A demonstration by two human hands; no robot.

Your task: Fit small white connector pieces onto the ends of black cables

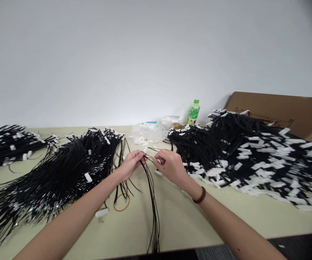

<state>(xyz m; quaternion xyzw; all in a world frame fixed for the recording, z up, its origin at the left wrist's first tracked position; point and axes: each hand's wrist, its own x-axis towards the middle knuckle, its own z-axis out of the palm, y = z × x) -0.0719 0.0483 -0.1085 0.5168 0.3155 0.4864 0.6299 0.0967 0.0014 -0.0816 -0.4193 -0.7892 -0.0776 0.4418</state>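
My left hand [131,163] and my right hand [170,166] meet above the middle of a pale table [188,220], both closed on the ends of a thin bunch of black wires [153,202]. The bunch hangs down from my fingers and trails off the table's near edge. My left fingers pinch the bunch near its top. A few wire ends are held by my right fingers and stick out to the left. A dark band sits on my right wrist.
A big heap of black wires with white connectors [253,159] fills the right side. Another heap [64,173] lies left, a third [4,144] far left. A bag of white parts [150,131], a green bottle [193,112], a cardboard box [280,108] and a rubber band [122,202] are nearby.
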